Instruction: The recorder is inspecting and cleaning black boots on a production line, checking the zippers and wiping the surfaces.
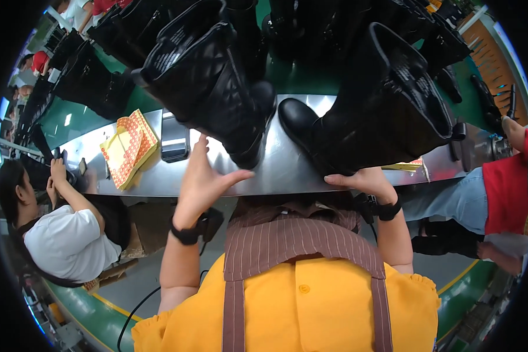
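Though both black, quilted boot (208, 88) beside spread left hand (202, 179), round-toed boot (364, 132) at right hand (371, 180), grip unclear.

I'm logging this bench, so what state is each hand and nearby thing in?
Left boot: open at top
Right boot: open at top
Left hand: open, thumb spread
Right hand: by right boot, fingers mostly hidden
Patterned paper: lying on bench
Left wristband: around wrist
Right wristband: around wrist

here are two hands (200, 180) (371, 180), two boots (202, 88) (372, 126) (nearest).
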